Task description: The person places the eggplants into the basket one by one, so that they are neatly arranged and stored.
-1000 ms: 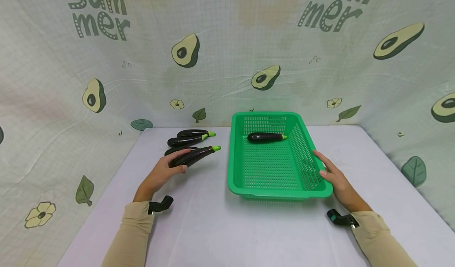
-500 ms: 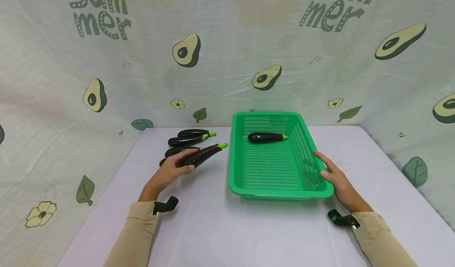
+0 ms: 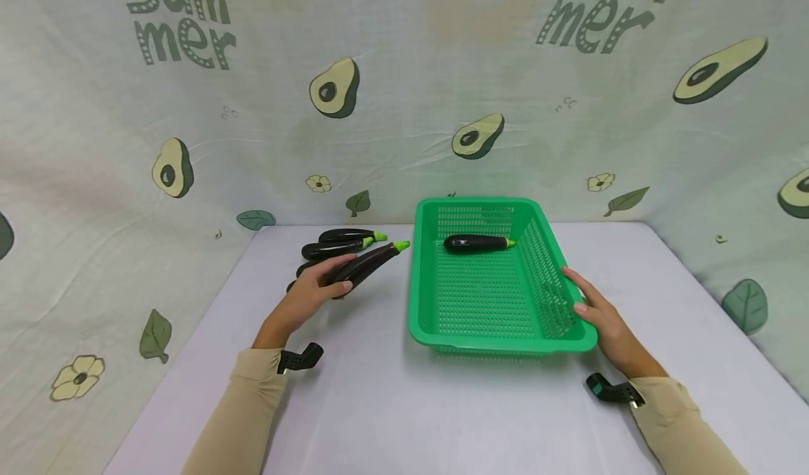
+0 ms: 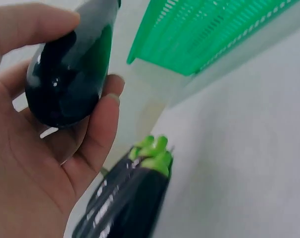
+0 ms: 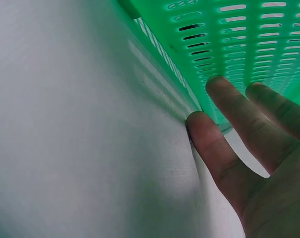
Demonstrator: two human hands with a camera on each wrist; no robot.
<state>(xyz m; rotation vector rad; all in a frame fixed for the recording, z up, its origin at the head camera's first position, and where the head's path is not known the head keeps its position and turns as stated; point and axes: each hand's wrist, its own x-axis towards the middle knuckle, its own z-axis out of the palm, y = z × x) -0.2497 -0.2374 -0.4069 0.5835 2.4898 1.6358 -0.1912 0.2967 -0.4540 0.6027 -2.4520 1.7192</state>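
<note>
My left hand (image 3: 297,301) grips a dark purple eggplant (image 3: 371,262) round its thick end, its green stem tilted up and pointing right. In the left wrist view, the thumb and fingers curl about that eggplant (image 4: 73,69). Beside and behind this hand lie several more eggplants (image 3: 333,249), some partly hidden by it. At the right side of a green plastic basket (image 3: 413,285), my right hand (image 3: 608,324) holds the rim, thumb on top. Its fingers (image 5: 249,124) lie along the basket's slotted outer wall in the right wrist view. One eggplant (image 3: 477,244) rests inside the basket, towards the back.
The basket stands on a white-covered table (image 3: 468,412), right of the loose eggplants. A printed cloth (image 3: 392,74) with avocados and leaves hangs behind the table and along both sides.
My left hand has lifted the eggplant and carried it up and to the right, away from the others. The right hand and the basket keep their places; the view shifts slightly.
</note>
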